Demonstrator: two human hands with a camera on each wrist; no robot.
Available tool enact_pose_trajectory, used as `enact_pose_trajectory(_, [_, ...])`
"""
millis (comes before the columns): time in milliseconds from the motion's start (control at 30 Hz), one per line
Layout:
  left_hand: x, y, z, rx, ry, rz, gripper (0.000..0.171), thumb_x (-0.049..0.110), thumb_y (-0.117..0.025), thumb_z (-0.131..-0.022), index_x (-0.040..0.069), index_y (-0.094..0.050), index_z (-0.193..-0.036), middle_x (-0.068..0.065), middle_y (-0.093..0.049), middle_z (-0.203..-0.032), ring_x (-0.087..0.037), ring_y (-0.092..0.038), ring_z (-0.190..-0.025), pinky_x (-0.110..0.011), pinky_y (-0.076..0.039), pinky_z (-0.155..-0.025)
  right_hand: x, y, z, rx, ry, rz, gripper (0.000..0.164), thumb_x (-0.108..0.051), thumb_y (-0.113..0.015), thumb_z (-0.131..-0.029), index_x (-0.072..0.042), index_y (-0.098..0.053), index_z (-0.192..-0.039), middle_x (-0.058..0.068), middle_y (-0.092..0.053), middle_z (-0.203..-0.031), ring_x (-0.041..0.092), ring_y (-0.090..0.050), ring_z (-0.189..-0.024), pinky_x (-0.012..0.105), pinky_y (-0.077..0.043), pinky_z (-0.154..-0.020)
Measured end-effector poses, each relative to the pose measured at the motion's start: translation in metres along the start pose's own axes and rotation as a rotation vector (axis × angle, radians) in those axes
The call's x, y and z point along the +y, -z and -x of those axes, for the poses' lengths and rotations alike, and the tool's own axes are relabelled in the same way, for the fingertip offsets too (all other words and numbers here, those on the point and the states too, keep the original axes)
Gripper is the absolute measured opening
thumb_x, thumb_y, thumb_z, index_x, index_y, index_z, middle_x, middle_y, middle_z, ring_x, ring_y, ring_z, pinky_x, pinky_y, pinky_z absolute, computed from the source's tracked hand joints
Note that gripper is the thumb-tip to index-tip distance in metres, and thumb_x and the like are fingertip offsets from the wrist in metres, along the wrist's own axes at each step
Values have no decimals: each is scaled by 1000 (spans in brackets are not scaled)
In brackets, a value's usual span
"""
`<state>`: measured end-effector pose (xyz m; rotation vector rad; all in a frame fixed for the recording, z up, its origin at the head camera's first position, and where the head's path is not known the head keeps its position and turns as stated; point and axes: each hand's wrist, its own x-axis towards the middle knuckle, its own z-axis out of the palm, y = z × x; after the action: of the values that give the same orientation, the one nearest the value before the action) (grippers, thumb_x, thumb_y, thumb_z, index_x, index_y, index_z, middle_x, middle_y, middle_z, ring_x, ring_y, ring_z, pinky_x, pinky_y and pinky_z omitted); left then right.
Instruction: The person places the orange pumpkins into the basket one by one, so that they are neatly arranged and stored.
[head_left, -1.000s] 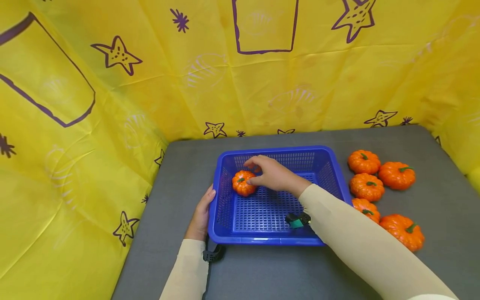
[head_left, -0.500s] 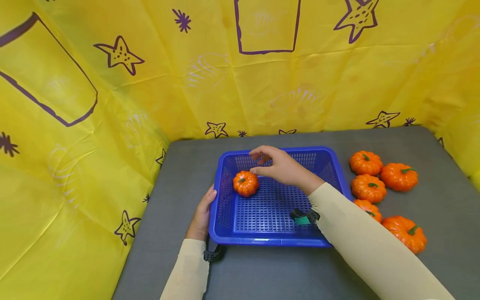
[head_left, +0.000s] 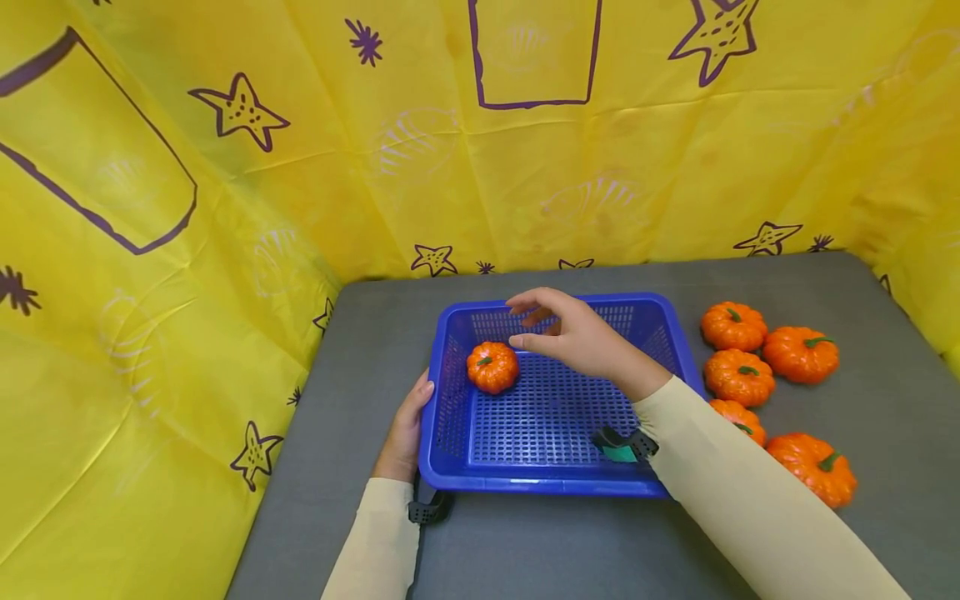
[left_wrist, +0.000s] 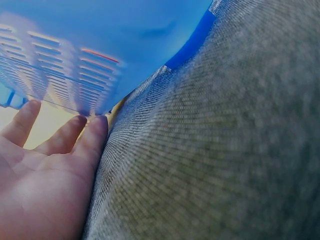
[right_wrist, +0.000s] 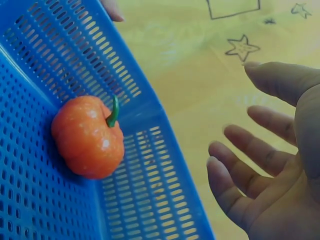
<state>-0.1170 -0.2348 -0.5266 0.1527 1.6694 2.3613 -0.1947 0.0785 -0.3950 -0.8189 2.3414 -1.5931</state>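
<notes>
A blue plastic basket with perforated walls rests on the grey table. One small orange pumpkin with a green stem lies in its back left part. My left hand rests against the basket's outer left side; in the left wrist view, straight fingers touch the perforated wall. Above the basket, to the right of that pumpkin, my right hand holds nothing, with its fingers loosely bent and apart. In the right wrist view, a gap separates the hand from the pumpkin.
To the right of the basket, several more orange pumpkins sit on the grey table. The basket and right forearm partly hide one of them. A yellow cloth with dark starfish drawings hangs behind and at the sides.
My right hand has let go of the pumpkin in the basket and has moved up and to the right, away from it. The left hand and the basket stay in place.
</notes>
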Motion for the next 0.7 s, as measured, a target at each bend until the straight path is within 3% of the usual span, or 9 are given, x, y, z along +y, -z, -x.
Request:
enact_pose_trajectory(200, [0,0,1,23,10,-14,67,44,-47,-108,25,-34,-172,-26,-49,-157,-35,-63,-124,-45,-58,-99,-3,5,10,18,19,-1,50,-28,-79,-103,-15,-63,-148,3,-64,-140,33,-62,-125,54,-52,-101])
enact_pose_trajectory(700, [1,0,1,-5,19,13,67,41,-45,-109,23,-31,-172,-29,-49,-155,-33,-66,-120,-44,-59,-96,-5,21,37,108,61,-10,47,-18,-79,-103,-11,-64,-147,6,-64,-144,34,-62,-126,53,-53,-99])
